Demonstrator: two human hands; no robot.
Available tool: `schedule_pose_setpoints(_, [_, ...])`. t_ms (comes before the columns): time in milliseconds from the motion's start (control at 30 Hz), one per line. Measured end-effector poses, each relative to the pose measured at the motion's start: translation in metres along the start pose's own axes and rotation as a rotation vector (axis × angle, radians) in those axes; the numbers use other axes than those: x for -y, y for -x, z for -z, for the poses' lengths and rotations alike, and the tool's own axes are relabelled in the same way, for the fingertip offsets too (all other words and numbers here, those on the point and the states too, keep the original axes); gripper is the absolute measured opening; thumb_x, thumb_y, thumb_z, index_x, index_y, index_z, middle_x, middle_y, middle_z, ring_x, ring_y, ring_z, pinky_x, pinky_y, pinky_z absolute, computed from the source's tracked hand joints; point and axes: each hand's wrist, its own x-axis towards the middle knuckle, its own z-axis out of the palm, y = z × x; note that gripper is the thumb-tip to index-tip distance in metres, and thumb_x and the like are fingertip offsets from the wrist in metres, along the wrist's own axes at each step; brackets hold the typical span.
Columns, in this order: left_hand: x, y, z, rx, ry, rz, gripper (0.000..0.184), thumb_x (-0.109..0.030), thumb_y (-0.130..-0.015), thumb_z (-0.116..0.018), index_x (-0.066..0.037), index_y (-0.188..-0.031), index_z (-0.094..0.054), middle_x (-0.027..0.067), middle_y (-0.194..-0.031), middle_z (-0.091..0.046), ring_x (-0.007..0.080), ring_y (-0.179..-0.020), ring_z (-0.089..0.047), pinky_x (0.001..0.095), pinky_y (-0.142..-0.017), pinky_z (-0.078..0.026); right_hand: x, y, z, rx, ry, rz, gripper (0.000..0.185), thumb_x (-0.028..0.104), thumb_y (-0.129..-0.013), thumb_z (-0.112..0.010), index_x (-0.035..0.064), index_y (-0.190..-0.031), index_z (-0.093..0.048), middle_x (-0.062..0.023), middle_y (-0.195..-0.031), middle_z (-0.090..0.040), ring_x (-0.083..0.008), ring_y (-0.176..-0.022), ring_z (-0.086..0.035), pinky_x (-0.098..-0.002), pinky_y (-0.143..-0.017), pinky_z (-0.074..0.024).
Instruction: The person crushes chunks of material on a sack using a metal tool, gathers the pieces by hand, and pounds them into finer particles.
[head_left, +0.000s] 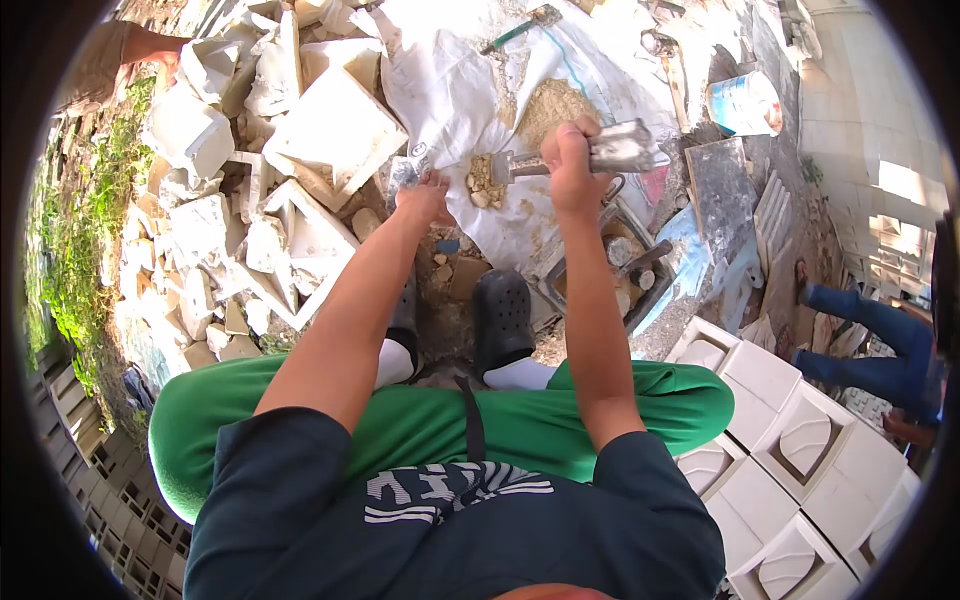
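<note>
A long, grey-white, dirty tool with a flat end is gripped in the right hand, its fingers curled tight. The flat end is held to the left of that hand, by some small, tan, crumbly lumps on a white, wrinkled sheet; whether they are touched cannot be told. The left hand is placed at a grey-white, rough piece; how far it is open, or if anything is held, cannot be told. The lumps seem to be getting worked with the tool. Careful aim seems called for, away from the left hand.
</note>
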Motion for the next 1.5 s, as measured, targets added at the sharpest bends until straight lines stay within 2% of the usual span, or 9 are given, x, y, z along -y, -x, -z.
schedule_pose_setpoints(100, [-0.010,0.014,0.009,0.011,-0.042,0.032,0.092,-0.045,-0.071,-0.063,-0.021,-0.147,-0.017,0.0031,-0.154,-0.009,0.0194,-0.140,-0.016,0.0510,-0.110,-0.021,-0.053,-0.006,0.007,-0.005,0.076,0.017,0.025,0.003,-0.082,-0.051,0.0079,-0.059,-0.043,0.0057,-0.054,-0.041,-0.0024,-0.048,-0.034,-0.0223,-0.043,-0.0256])
schedule_pose_setpoints(433, [0.008,-0.013,-0.014,-0.027,-0.100,-0.034,0.097,-0.054,-0.069,-0.063,-0.018,-0.146,-0.017,0.0085,-0.153,-0.007,0.0234,-0.138,-0.022,0.0455,-0.108,-0.028,0.022,0.004,-0.006,0.025,0.004,-0.049,0.024,0.007,-0.084,-0.047,0.0084,-0.063,-0.036,0.0027,-0.051,-0.033,-0.0072,-0.046,-0.030,-0.0252,-0.044,-0.0240])
schedule_pose_setpoints(500, [0.007,-0.016,-0.017,-0.037,-0.001,0.006,0.079,-0.035,-0.075,-0.060,-0.027,-0.145,-0.023,-0.0006,-0.154,-0.012,0.0181,-0.139,-0.021,0.0526,-0.109,-0.021,-0.017,0.007,-0.001,0.015,0.027,-0.055,0.024,0.007,-0.084,-0.047,0.0085,-0.062,-0.036,0.0029,-0.051,-0.033,-0.0073,-0.046,-0.030,-0.0251,-0.044,-0.0243])
schedule_pose_setpoints(633, [-0.004,0.010,-0.003,-0.055,-0.013,0.036,0.069,-0.031,-0.081,-0.053,-0.029,-0.144,-0.025,-0.0026,-0.153,-0.014,0.0183,-0.139,-0.022,0.0528,-0.109,-0.022,-0.047,0.001,0.000,0.076,0.181,-0.037,0.024,0.006,-0.084,-0.047,0.0087,-0.063,-0.035,0.0027,-0.052,-0.034,-0.0072,-0.046,-0.031,-0.0247,-0.044,-0.0249])
schedule_pose_setpoints(700, [-0.004,0.014,0.001,-0.045,-0.107,-0.008,0.096,-0.049,-0.067,-0.068,-0.019,-0.145,-0.020,0.0077,-0.153,-0.009,0.0245,-0.139,-0.021,0.0484,-0.106,-0.031,-0.028,-0.001,0.001,0.136,0.176,-0.066,0.024,0.006,-0.084,-0.047,0.0088,-0.063,-0.035,0.0026,-0.052,-0.034,-0.0071,-0.046,-0.031,-0.0245,-0.044,-0.0251])
schedule_pose_setpoints(900, [0.008,-0.011,-0.016,-0.077,-0.081,-0.046,0.095,-0.050,-0.067,-0.067,-0.019,-0.145,-0.023,0.0088,-0.153,-0.013,0.0240,-0.139,-0.020,0.0505,-0.107,-0.028,0.040,0.014,-0.013,0.088,0.044,0.037,0.022,0.006,-0.083,-0.046,0.0079,-0.063,-0.037,0.0005,-0.050,-0.035,-0.0090,-0.045,-0.030,-0.0264,-0.045,-0.0268])
schedule_pose_setpoints(1033, [0.001,-0.001,-0.011,-0.047,-0.096,-0.024,0.095,-0.051,-0.067,-0.067,-0.020,-0.145,-0.023,0.0087,-0.153,-0.012,0.0240,-0.139,-0.021,0.0491,-0.107,-0.029,-0.067,0.022,0.008,-0.010,0.087,0.041,0.024,-0.001,-0.082,-0.049,0.0072,-0.061,-0.040,0.0051,-0.055,-0.038,-0.0035,-0.050,-0.034,-0.0226,-0.045,-0.0263])
schedule_pose_setpoints(1400, [-0.001,0.008,-0.002,-0.052,-0.105,-0.038,0.094,-0.048,-0.068,-0.064,-0.017,-0.146,-0.020,0.0089,-0.153,-0.012,0.0234,-0.139,-0.021,0.0467,-0.106,-0.031,0.046,0.010,-0.021,-0.057,-0.046,0.028,0.024,0.003,-0.080,-0.049,0.0094,-0.061,-0.036,0.0004,-0.049,-0.036,-0.0079,-0.043,-0.032,-0.0255,-0.042,-0.0262])
schedule_pose_setpoints(1500, [0.004,0.001,-0.008,-0.047,-0.084,-0.030,0.096,-0.049,-0.068,-0.065,-0.017,-0.146,-0.020,0.0087,-0.153,-0.010,0.0236,-0.139,-0.021,0.0461,-0.107,-0.029,-0.035,0.017,-0.013,-0.111,0.086,0.006,0.024,0.005,-0.081,-0.050,0.0096,-0.061,-0.037,0.0009,-0.050,-0.036,-0.0079,-0.043,-0.033,-0.0254,-0.042,-0.0273])
